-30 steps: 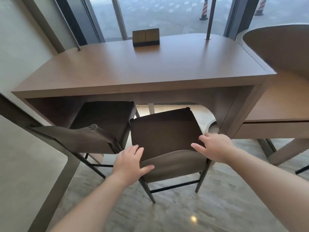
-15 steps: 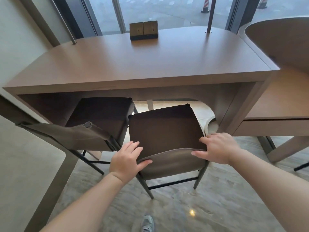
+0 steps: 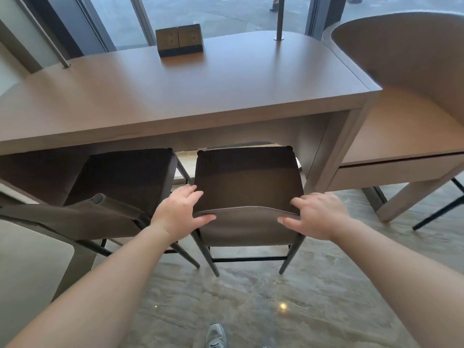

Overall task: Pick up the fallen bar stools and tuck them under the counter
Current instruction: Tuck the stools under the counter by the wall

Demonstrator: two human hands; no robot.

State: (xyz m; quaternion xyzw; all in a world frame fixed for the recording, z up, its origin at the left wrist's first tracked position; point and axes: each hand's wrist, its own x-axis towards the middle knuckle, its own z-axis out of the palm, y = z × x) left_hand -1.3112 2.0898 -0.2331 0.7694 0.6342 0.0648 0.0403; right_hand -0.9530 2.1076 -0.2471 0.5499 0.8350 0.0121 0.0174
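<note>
Both hands take their grip on the low backrest of the right-hand bar stool [image 3: 247, 194]: the left hand [image 3: 175, 212] at its left corner and the right hand [image 3: 316, 214] at its right corner, each with the thumb along the rim's near face and the fingers reaching over onto the seat side. The fingers look fairly straight, more a pressing hold than a tight clench. That stool stands upright on the floor [image 3: 313, 297], its seat front already under the edge of the worktop [image 3: 200, 96]. The left-hand bar stool [image 3: 125, 177] stands just beside it, tucked deeper.

By my judgement the stool is moderately heavy, with a stiff, thin dark metal frame under a padded, cloth-covered seat. The backrest rim looks soft and slightly yielding, so a firmer hold lies at the corners, where the uprights meet it. The glossy stone-like floor should let the legs slide, though they may chatter or catch.

Hidden: the stool's front legs and whatever lies beneath the worktop, so remaining clearance cannot be judged. Both fingertips on the seat side are partly hidden by the backrest. A shoe [image 3: 216, 335] is cut off by the bottom edge.
</note>
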